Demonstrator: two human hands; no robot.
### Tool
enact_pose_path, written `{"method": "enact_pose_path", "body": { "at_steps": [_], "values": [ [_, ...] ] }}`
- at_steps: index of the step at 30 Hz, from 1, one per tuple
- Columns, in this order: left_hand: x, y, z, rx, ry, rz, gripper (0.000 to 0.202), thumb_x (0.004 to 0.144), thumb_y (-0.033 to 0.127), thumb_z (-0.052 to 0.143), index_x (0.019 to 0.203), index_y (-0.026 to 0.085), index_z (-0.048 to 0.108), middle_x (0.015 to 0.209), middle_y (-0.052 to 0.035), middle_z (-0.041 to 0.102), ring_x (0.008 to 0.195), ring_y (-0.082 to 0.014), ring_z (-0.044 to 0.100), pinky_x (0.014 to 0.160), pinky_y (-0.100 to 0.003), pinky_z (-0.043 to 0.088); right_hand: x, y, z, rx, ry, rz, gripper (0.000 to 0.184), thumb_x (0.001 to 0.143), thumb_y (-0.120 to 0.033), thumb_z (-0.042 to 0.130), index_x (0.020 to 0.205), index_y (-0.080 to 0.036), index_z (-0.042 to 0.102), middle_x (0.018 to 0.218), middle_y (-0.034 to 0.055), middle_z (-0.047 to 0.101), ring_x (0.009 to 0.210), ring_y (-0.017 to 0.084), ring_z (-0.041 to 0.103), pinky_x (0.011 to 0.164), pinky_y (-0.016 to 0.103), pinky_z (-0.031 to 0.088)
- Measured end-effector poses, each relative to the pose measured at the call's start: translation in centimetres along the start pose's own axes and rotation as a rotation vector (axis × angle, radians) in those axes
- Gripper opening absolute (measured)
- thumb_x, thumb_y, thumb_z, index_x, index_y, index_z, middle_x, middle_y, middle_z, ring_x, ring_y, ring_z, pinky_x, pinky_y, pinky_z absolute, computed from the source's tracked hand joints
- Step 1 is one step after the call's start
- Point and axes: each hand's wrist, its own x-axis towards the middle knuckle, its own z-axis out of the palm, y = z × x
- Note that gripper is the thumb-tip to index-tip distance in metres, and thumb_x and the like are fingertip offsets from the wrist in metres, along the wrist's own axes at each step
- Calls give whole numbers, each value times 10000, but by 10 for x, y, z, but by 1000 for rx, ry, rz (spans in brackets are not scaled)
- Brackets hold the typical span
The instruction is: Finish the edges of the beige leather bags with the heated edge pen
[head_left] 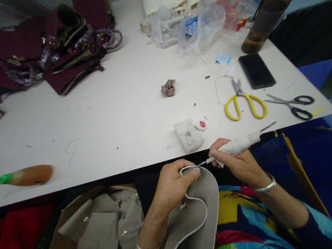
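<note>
My left hand [173, 185] is closed on the upper edge of a grey-beige bag piece [209, 195] with white edges, thumb on the inner side. The piece curves open over my lap, below the table edge. Held in my right hand [237, 166] is a slim tool with a white-wrapped handle [243, 143]. One thin metal tip meets the bag's edge near my left thumb, or comes very close to it. A metal rod sticks out of the handle's other end. Just beyond my hands, a small white plastic packet [190, 135] lies on the table.
Yellow-handled scissors [243, 100], black-handled scissors [294, 104] and a phone [257, 70] lie at right, near a tall brown bottle [275, 4]. Maroon bags [26, 49] are piled far left. An orange bottle [32, 176] lies left. Beige bag pieces [103, 229] fill a box beside me.
</note>
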Motion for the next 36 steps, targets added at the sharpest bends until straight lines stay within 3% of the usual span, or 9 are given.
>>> {"method": "enact_pose_path", "body": {
  "at_steps": [9, 15, 21, 25, 31, 36],
  "values": [
    [-2, 3, 4, -6, -35, 11, 155, 747, 310, 750, 791, 163, 774, 700, -5, 697, 637, -136, 560, 613, -243, 406, 1, -1, -2, -69, -53, 49, 233, 956, -379, 682, 827, -186, 657, 668, -3, 644, 604, 135, 572, 576, 261, 433],
    [-4, 4, 8, 39, -73, 11, 154, 754, 315, 732, 756, 163, 755, 647, 2, 644, 598, -131, 515, 571, -244, 370, 19, -19, -12, -184, -217, 135, 148, 883, -311, 691, 842, -188, 619, 622, -44, 540, 559, 112, 460, 530, 246, 357],
    [0, 4, 9, -19, -61, 23, 153, 726, 311, 744, 713, 159, 737, 622, 4, 629, 599, -133, 512, 587, -254, 380, 22, -37, -16, -250, -320, 72, 134, 822, -211, 708, 873, -192, 585, 720, -36, 576, 637, 109, 492, 569, 221, 389],
    [2, 3, 6, -114, -53, -6, 178, 673, 324, 765, 690, 152, 723, 606, 0, 623, 586, -133, 502, 592, -262, 380, 10, -26, -17, -112, -296, 128, 143, 822, -235, 722, 911, -186, 622, 751, -15, 623, 625, 105, 503, 553, 210, 394],
    [4, -1, 5, -172, -147, -38, 193, 616, 326, 787, 663, 151, 720, 576, 10, 585, 571, -124, 467, 580, -262, 341, -3, 3, -19, 83, -264, 158, 131, 791, -224, 764, 874, -184, 670, 810, 27, 651, 709, 146, 556, 553, 227, 401],
    [5, 2, 11, -168, -215, -46, 191, 596, 319, 779, 644, 152, 700, 553, 18, 556, 552, -118, 432, 564, -266, 311, 0, -5, -15, 93, -297, 164, 135, 787, -250, 795, 809, -171, 687, 768, 25, 657, 679, 140, 550, 569, 236, 407]
  ]
}}
